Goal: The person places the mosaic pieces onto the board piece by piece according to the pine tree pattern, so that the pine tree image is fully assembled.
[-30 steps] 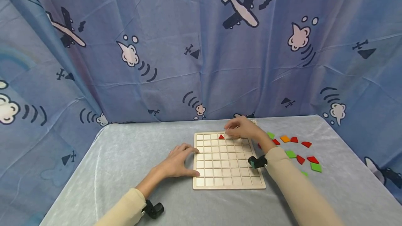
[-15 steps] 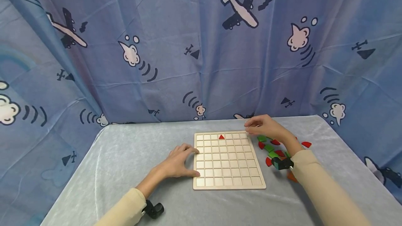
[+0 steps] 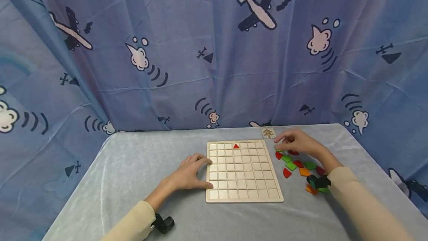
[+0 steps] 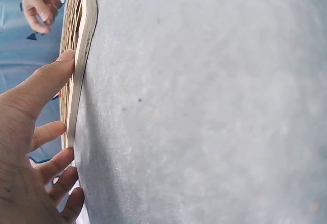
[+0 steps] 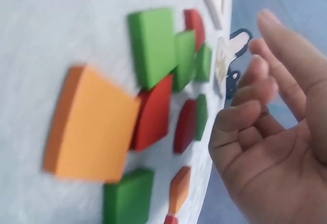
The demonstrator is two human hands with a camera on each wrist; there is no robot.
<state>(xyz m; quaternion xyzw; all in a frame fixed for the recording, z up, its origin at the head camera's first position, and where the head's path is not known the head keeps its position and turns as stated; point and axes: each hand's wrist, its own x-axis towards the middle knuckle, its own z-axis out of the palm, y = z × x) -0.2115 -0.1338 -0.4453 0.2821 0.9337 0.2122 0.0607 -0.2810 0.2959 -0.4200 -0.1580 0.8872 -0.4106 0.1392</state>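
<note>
A light wooden grid board (image 3: pixel 236 184) lies on the table, a single red triangle (image 3: pixel 236 146) sitting in its far row. My left hand (image 3: pixel 192 172) rests against the board's left edge; in the left wrist view its thumb and fingers are spread along the rim. To the right of the board, my right hand (image 3: pixel 300 142) is over the far end of the scattered pieces, its fingertips close over a green piece (image 3: pixel 277 148). The right wrist view shows that hand (image 5: pixel 276 132) with loosely bent fingers and nothing between them.
Red, green and orange pieces lie right of the board, among them an orange piece (image 3: pixel 304 172) and a red quarter-round piece (image 3: pixel 287 173). A small patterned card (image 3: pixel 268 132) lies at the table's far edge. A blue printed curtain (image 3: pixel 214 66) hangs behind.
My right hand has moved right, from over the board's far row to the loose pieces, uncovering the far-right cells and the card. The left hand stays put.
</note>
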